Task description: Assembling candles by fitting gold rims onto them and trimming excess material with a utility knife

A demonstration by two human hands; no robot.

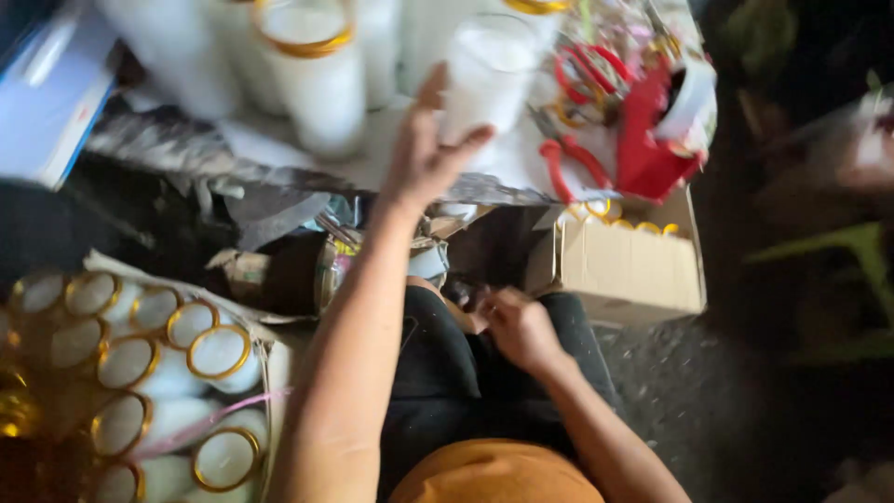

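Note:
My left hand (424,149) reaches forward over the table and wraps its fingers around a tall white candle glass (489,74) standing upright there. My right hand (520,328) rests low over my lap, fingers curled near my dark shorts; whether it holds something small I cannot tell. Another white candle glass with a gold rim (312,65) stands to the left of the held one, with more white glasses blurred behind it.
A box at lower left (265,321) holds several gold-rimmed white candles (219,354). A cardboard box (629,265) sits right of my knees. Red-handled scissors (582,70) and red packaging (652,140) lie at the table's right. A blue-white book (51,93) is far left.

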